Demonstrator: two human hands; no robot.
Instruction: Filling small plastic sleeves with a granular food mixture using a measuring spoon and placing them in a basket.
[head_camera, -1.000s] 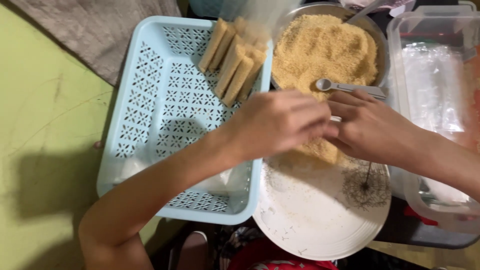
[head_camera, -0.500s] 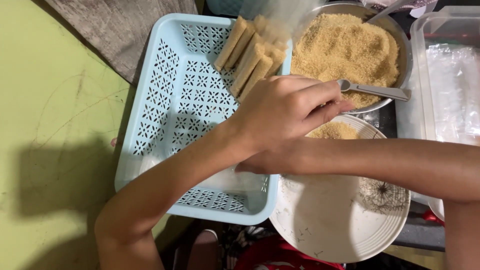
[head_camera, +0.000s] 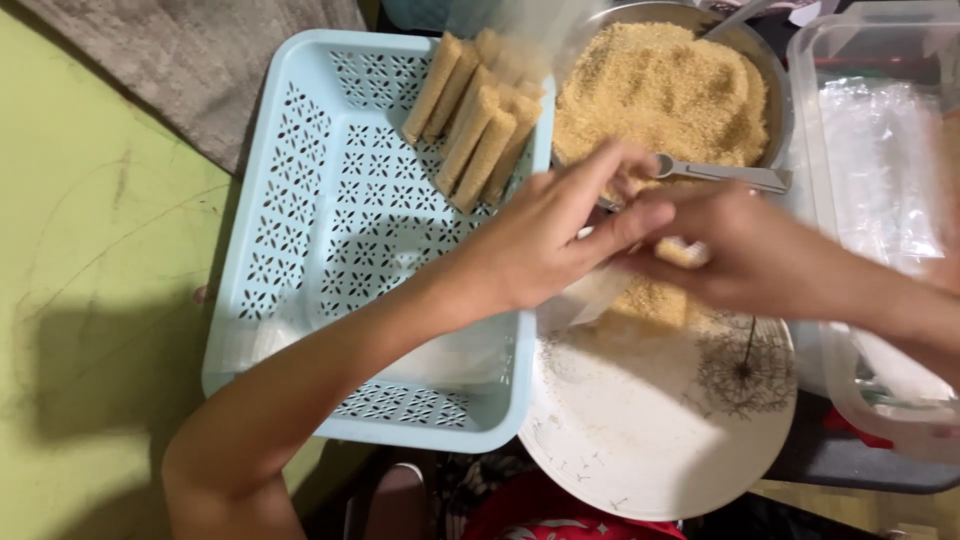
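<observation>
Both my hands meet over the far edge of a white plate (head_camera: 640, 440), above a small heap of breadcrumbs (head_camera: 655, 300). My left hand (head_camera: 555, 235) reaches in across the basket, its fingers pinched toward a small crumb-coated piece (head_camera: 681, 252). From the right, my right hand (head_camera: 745, 255) closes its fingertips on the same piece. The hands are motion-blurred. Several crumb-coated sticks (head_camera: 480, 125) lie in a row in the far corner of a light blue plastic basket (head_camera: 330, 250).
A metal bowl heaped with breadcrumbs (head_camera: 660, 85) stands behind the plate, with a metal spoon (head_camera: 725, 176) resting on its near rim. A clear plastic container (head_camera: 880, 160) sits at the right. A grey cloth (head_camera: 190, 60) lies on the green surface (head_camera: 90, 260) at left.
My right hand has come out from under my left arm and now meets the left hand from the right. Both hands have shifted slightly over the plate's crumb heap.
</observation>
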